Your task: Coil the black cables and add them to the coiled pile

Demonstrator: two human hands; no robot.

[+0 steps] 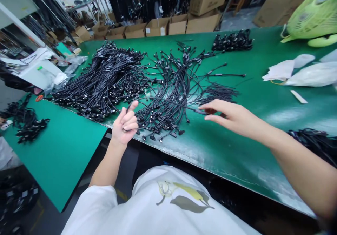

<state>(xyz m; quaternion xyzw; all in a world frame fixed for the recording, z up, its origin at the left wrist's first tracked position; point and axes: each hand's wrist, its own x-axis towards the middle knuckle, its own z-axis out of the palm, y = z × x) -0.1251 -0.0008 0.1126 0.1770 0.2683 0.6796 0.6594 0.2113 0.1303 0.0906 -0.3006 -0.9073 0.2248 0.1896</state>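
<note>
A thin black cable stretches between my two hands above the green table. My left hand is curled, with the fingers folded around one end of that cable near the table's front edge. My right hand reaches left and pinches the cable's other end, a small dark connector, between thumb and fingers. Just behind both hands lies a loose spread of several short black cables. A dense pile of the same cables lies to the left of it.
A smaller cable bundle lies at the table's far side, more cables at the right edge. White plastic bags and a green fan sit far right. A second green table with cables stands left. Cardboard boxes line the back.
</note>
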